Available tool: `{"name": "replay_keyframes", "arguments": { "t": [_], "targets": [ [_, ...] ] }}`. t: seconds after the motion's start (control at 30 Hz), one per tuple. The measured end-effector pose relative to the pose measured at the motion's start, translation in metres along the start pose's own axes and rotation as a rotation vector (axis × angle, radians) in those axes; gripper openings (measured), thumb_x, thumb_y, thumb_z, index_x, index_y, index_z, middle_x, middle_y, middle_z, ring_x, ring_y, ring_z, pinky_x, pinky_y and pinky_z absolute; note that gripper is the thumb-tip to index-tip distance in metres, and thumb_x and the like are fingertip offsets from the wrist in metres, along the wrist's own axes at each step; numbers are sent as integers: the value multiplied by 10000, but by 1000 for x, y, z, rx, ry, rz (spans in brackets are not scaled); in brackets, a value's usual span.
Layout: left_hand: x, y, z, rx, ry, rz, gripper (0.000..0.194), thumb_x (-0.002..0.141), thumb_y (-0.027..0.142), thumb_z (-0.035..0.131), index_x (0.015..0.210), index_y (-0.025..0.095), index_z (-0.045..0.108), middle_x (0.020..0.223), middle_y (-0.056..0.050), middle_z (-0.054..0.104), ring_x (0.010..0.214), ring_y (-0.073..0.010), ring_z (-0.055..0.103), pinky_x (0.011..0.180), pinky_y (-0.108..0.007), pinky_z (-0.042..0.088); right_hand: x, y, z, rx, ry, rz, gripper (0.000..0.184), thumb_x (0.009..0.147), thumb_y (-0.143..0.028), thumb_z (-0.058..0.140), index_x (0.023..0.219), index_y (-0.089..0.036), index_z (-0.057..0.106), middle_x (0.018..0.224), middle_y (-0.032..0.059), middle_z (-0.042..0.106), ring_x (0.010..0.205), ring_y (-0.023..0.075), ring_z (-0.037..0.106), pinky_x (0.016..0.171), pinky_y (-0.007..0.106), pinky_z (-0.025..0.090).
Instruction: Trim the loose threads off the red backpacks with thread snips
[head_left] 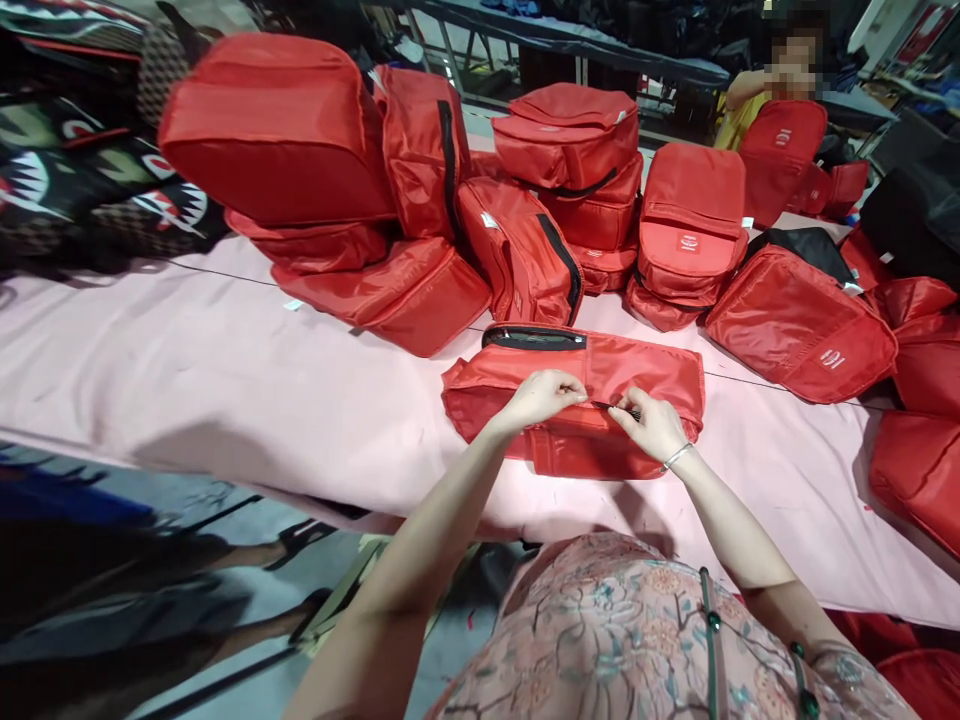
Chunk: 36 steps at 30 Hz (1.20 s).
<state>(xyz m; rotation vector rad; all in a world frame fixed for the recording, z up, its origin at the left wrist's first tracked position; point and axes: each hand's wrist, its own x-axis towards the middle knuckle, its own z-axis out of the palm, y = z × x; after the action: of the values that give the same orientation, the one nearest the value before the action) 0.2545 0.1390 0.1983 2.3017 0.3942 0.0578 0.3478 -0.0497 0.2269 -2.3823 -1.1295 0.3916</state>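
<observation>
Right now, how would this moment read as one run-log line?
left hand: pinched closed over red fabric bag | right hand: holding slim dark object | bag: lying on pink cloth-covered table

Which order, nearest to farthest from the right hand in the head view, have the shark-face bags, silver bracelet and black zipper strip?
1. Silver bracelet: worn just behind the right hand.
2. Black zipper strip: back-left of the handled red bag.
3. Shark-face bags: far left.

Pink floral top (600, 620), dark-green beads (713, 621) down front; silver bracelet (677, 456), right wrist (691, 477).
</observation>
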Motion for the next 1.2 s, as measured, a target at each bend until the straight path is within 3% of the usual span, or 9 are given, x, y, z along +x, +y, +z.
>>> {"name": "replay_keyframes", "arguments": {
  "t": [0.1, 0.23, 0.43, 0.63, 0.73, 0.9, 1.03, 1.13, 1.2],
  "targets": [
    [1, 1, 6, 76, 51, -30, 230, 776, 344, 509, 718, 180, 659, 724, -6, 662, 676, -153, 572, 598, -234, 368, 0, -3, 0, -17, -11, 20, 170, 851, -391, 521, 840, -231, 578, 735, -12, 650, 690, 164, 602, 599, 221, 335],
    [-4, 2, 14, 107, 166, 25, 206, 793, 295, 479, 751, 187, 649, 828, -27, 658, 733, -153, 572, 664, -249, 397, 1, -7, 2, -64, -15, 44, 177, 865, -385, 509, 871, -226, 586, 747, -1, 661, 703, 165, 611, 603, 224, 336],
    [-9, 1, 18, 112, 208, 93, 180, 802, 272, 481, 754, 191, 635, 794, -30, 637, 737, -162, 562, 730, -283, 423, 6, -12, 8, -100, -16, 16, 177, 856, -388, 525, 856, -226, 596, 782, 9, 671, 700, 162, 613, 592, 225, 328],
    [-17, -1, 14, -10, 322, 148, 234, 854, 299, 441, 733, 181, 602, 761, -29, 618, 756, -158, 565, 740, -282, 436, 1, -8, 10, 75, 90, 21, 215, 839, -406, 515, 773, -211, 576, 653, -20, 613, 591, 134, 558, 565, 216, 342],
    [-18, -2, 6, -76, 242, 193, 298, 885, 379, 419, 791, 187, 628, 812, -27, 641, 779, -149, 582, 733, -262, 448, -7, 5, 6, 232, 245, 70, 318, 857, -494, 452, 807, -200, 562, 635, -29, 582, 566, 121, 530, 571, 212, 375],
    [-10, -4, 7, 183, 140, 343, 217, 840, 343, 544, 985, 226, 656, 979, -40, 666, 923, -187, 589, 818, -296, 448, -18, 32, 6, 281, 352, 140, 443, 921, -487, 274, 1004, -178, 579, 675, -3, 607, 639, 141, 581, 663, 247, 447],
    [-4, -4, 17, 368, 140, 385, 252, 881, 296, 462, 959, 182, 672, 931, -88, 661, 874, -211, 591, 793, -325, 456, -15, 35, 16, 119, 357, 131, 396, 873, -500, 436, 1041, -183, 604, 954, 60, 676, 861, 182, 628, 779, 278, 459],
    [2, -5, 19, 384, 144, 366, 271, 882, 250, 424, 926, 168, 678, 895, -99, 665, 866, -215, 591, 798, -325, 448, -9, 27, 19, -89, 299, 184, 332, 828, -475, 556, 1000, -204, 642, 932, 49, 696, 843, 196, 645, 743, 266, 451],
    [8, -6, 16, 337, 83, 327, 260, 863, 233, 431, 876, 189, 687, 862, -79, 676, 860, -208, 601, 783, -302, 444, -5, 21, 18, -203, 257, 246, 311, 836, -474, 555, 979, -218, 660, 901, 54, 704, 827, 200, 652, 706, 257, 443]
  ]
}}
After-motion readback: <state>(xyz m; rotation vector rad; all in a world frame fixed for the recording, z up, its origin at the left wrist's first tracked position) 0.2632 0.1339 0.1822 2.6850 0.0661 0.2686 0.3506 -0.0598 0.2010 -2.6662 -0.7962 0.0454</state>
